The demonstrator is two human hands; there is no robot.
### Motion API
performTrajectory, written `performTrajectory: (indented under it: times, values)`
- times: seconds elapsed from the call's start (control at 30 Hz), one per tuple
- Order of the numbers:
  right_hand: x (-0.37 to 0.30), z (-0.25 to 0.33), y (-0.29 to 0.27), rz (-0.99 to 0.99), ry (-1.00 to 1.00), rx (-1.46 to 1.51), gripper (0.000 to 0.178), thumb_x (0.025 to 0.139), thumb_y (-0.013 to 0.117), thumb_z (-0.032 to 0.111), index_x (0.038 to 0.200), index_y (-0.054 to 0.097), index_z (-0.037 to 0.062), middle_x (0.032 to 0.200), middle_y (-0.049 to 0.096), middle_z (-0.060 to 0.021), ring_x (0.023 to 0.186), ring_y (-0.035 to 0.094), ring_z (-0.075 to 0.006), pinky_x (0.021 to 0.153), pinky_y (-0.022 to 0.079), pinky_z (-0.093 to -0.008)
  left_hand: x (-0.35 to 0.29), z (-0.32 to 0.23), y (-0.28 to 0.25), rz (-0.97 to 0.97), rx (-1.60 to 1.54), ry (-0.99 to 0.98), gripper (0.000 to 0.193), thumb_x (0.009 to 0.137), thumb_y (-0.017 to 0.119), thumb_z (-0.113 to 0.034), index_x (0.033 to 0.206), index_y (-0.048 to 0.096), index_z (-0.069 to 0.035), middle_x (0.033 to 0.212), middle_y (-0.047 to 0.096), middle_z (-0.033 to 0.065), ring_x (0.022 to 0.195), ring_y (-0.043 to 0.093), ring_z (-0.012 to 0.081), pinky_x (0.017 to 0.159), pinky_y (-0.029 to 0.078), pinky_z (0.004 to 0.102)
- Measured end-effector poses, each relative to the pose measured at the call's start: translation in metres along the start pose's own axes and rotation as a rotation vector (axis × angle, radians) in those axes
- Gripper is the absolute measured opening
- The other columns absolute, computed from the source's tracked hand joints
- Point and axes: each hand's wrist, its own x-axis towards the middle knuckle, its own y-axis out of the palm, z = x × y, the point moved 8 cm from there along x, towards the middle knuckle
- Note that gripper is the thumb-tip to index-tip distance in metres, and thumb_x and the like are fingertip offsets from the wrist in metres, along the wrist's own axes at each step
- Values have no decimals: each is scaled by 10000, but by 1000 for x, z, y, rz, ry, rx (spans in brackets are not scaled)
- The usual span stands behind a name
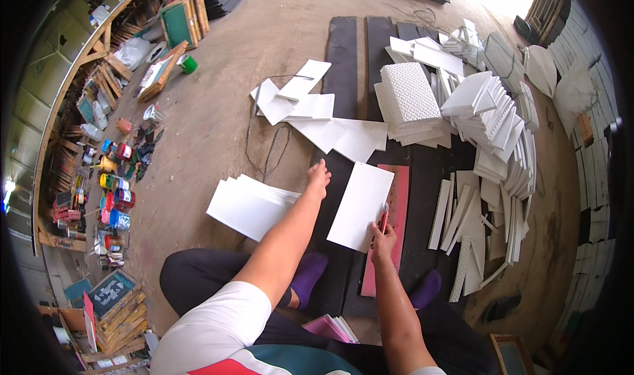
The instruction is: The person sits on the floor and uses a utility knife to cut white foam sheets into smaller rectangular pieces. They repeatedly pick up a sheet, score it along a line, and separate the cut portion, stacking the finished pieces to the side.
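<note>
Your right hand (383, 237) is closed around a thin red tool (384, 218), its tip at the right edge of the white sheet (360, 205) lying on the dark mat (422, 177). Your left hand (318, 177) is open, fingers stretched flat on the mat just beside the sheet's upper left corner, so the sheet sits between your two hands. A pink board (398, 203) shows under the sheet's right side. Left of your left arm, a small stack of white sheets (247, 205) rests on the bare floor (218, 111), with free floor around it. To your right, white strips (462, 223) lie loosely on the mat. Farther out, more loose white sheets (310, 107) overlap, and a pile of textured white panels (413, 97) stands beside tall leaning stacks (502, 130). Far left, small paint cans (115, 190) in red, blue and yellow line the wall, with a green can (189, 64) farther up.
</note>
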Motion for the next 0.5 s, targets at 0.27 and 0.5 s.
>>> performTrajectory:
  times: [0.27, 0.5]
  values:
    - [10, -2, -23, -17, 16, -4, 181, 903, 802, 175, 973, 682, 59, 709, 573, 21, 537, 500, -90, 446, 378, -282, 85, -43, 15, -135, -118, -87, 260, 994, 729, -221, 1157, 653, -33, 968, 669, 97, 788, 691, 235, 794, 603, 434]
    - [11, 6, -69, -109, 28, 55, 178, 907, 802, 173, 1009, 701, 67, 699, 578, 33, 502, 485, -74, 428, 373, -262, -5, 24, 18, 163, -138, 39, 231, 1008, 660, -92, 1235, 614, -82, 1110, 664, 70, 948, 670, 211, 740, 622, 368]
